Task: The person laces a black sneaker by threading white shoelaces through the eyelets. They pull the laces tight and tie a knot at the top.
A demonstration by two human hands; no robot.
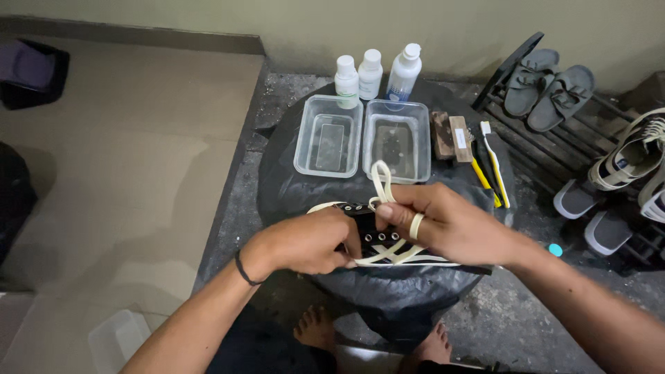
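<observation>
Your left hand [308,242] is curled tight over the near-left side of the black sneaker [377,242], fingers folded down on its edge and on the cream shoelace [382,181] where the lace crosses the eyelets. Your right hand [443,225] closes on that same lace at the sneaker's top, thumb and forefinger pinching a loop that stands up just beyond the shoe, with another turn of lace wound round one finger. The sneaker lies on a black plastic sheet [291,187], right in front of you. Just beyond the sneaker sit two clear plastic tubs [331,166] side by side, and behind those stand three white bottles [370,73]. Beyond the sneaker to the right lie two wooden brushes [450,135] and a pair of toothbrushes [493,163]. Farther right of the sneaker is a shoe rack [547,152] holding grey sandals [551,86].
</observation>
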